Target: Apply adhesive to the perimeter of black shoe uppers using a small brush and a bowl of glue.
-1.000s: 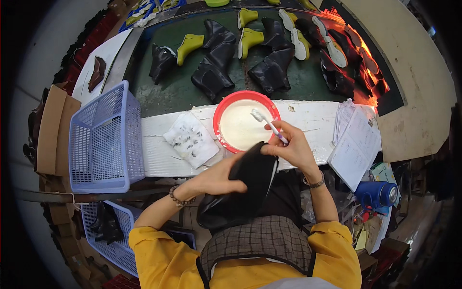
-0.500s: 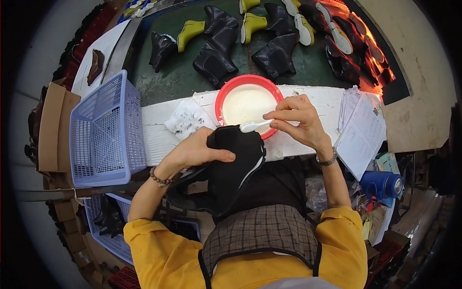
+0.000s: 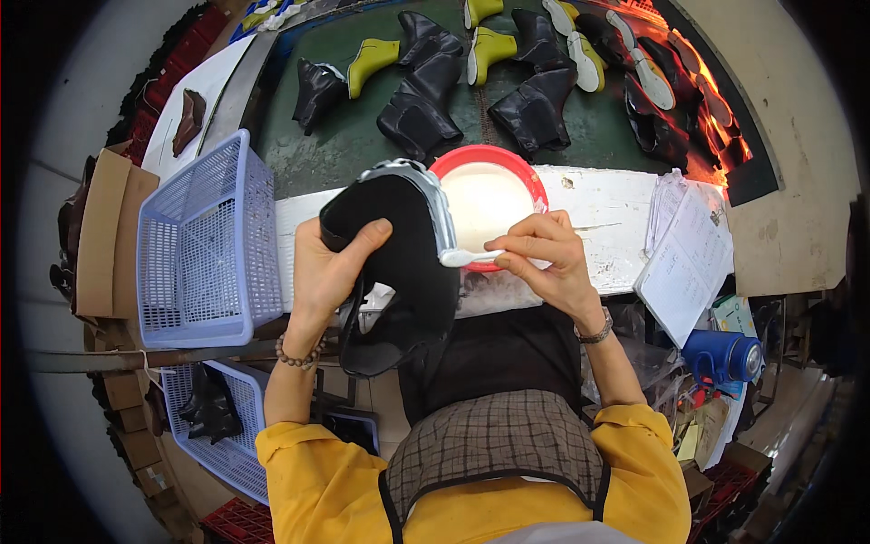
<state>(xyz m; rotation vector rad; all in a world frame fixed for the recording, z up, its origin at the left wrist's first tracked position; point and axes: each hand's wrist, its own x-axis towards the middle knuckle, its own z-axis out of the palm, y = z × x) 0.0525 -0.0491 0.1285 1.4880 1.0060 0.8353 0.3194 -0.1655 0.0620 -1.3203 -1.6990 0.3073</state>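
Observation:
My left hand grips a black boot upper by its side, thumb pressed on the dark face and fingers behind it. A wet whitish coat lines its upper and right edge. Between the thumb and fingers of my right hand is a slim white brush; its head touches the coated edge, and its bristles are hard to make out. Just behind stands a red bowl of cream-coloured liquid, partly covered by the upper and my right hand.
Black boots and yellow-green shoe lasts lie on a green belt, with an orange glow at far right. A blue mesh basket stands left of the white bench. Papers and a blue bottle are at right.
The boot upper has turned and risen in my left hand, so its coated edge now faces up and right. My right hand and the brush have come slightly nearer, down that edge.

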